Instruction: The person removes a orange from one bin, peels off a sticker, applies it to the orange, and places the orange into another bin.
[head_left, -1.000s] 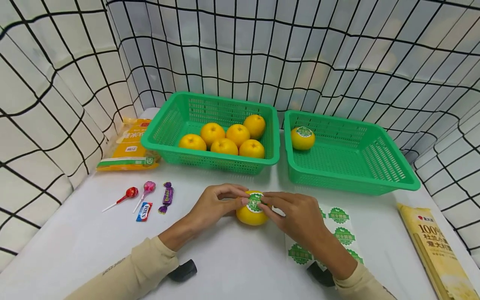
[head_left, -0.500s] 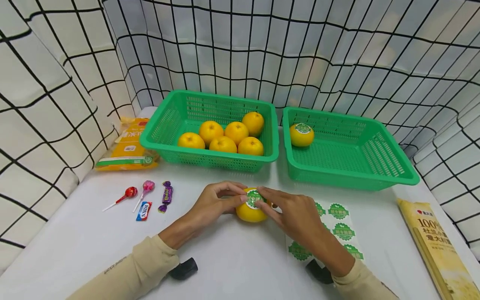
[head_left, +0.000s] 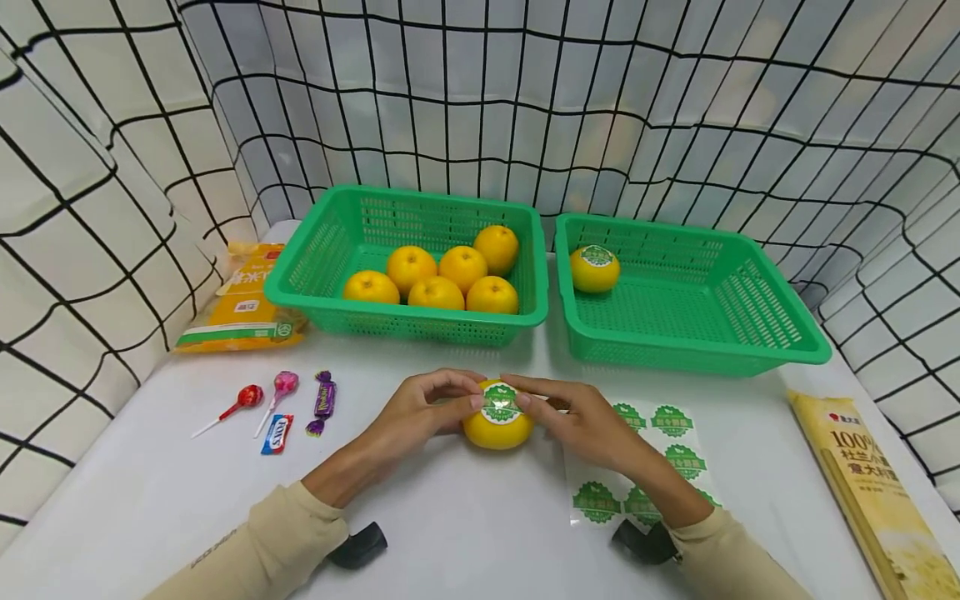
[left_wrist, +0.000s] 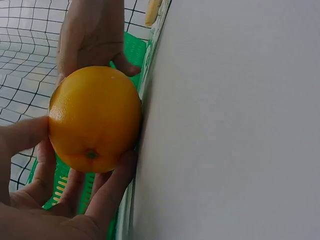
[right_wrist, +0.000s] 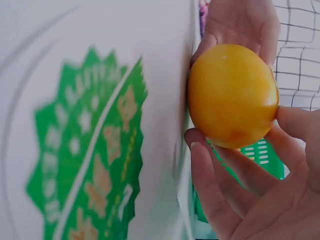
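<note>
An orange (head_left: 498,433) sits on the white table in front of me, with a round green and white sticker (head_left: 500,403) on its upper side. My left hand (head_left: 408,417) holds the fruit from the left, thumb at the sticker's edge. From the other side my right hand (head_left: 588,421) grips it, its thumb near the sticker's right edge. In the left wrist view, fingers and thumb curve around the orange (left_wrist: 95,120). The right wrist view shows the same around the orange (right_wrist: 232,95); the sticker is hidden in both wrist views.
A green basket (head_left: 405,321) of several oranges stands behind; another basket (head_left: 690,354) holds one stickered orange (head_left: 596,271). A sticker sheet (head_left: 596,502) lies under my right forearm. Lollipops (head_left: 250,396) and candies (head_left: 324,402) are left, a pasta pack (head_left: 862,467) right.
My right fingers have slid outward off the sticker, which shows more fully now. The orange stays in place between both hands, and the head view has shifted slightly.
</note>
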